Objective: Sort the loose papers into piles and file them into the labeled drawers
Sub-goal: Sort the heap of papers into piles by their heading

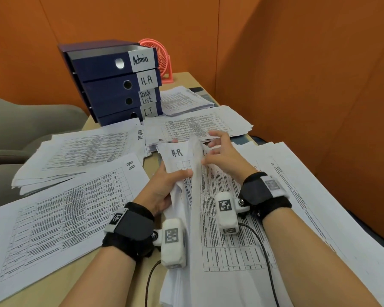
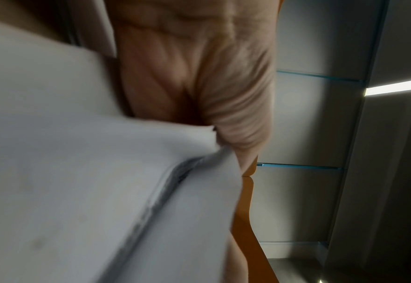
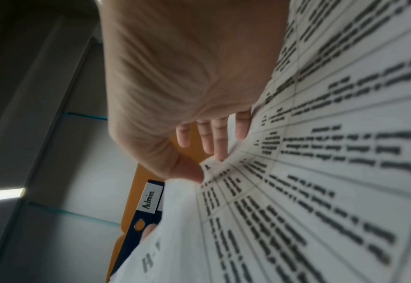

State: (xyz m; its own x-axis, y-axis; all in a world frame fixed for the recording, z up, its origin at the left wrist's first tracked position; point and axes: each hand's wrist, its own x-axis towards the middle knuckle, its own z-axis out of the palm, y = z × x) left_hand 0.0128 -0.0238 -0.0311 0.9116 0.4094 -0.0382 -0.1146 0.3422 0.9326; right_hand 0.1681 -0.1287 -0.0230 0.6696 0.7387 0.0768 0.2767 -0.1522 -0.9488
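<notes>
White printed sheets, a raised bundle topped "H.R", stand between both hands over the desk.

The left hand grips the bundle's lower edge, thumb on top and fingers curled behind; the right hand pinches the next sheet at its top, other fingers spread loose. The head view alone shows sorted piles around, one marked "H.R" at the left, and the blue drawer stack labeled Admin, H.R, Task List, I.T. The left wrist view shows just blurred paper edges against the palm; the right wrist view shows the fingertips on the table print.
</notes>
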